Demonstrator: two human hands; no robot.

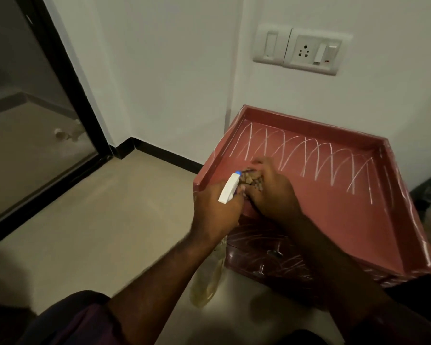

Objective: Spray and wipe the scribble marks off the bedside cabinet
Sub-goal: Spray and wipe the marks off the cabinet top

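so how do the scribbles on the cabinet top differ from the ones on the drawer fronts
The top scribbles are tall looping arches in one row on the pink surface; the drawer scribbles are shorter, denser slanted strokes on dark wood. The top scribbles look brighter, the drawer scribbles fainter. Both are whitish lines, not yet wiped.

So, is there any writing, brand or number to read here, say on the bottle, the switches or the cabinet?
No readable text anywhere.
Bottle: no label shows; white spray head blank.
Cloth: blurred, nothing legible.
Switch plate: no lettering visible.
Cabinet: the white marks are scribbled zigzags, not letters.
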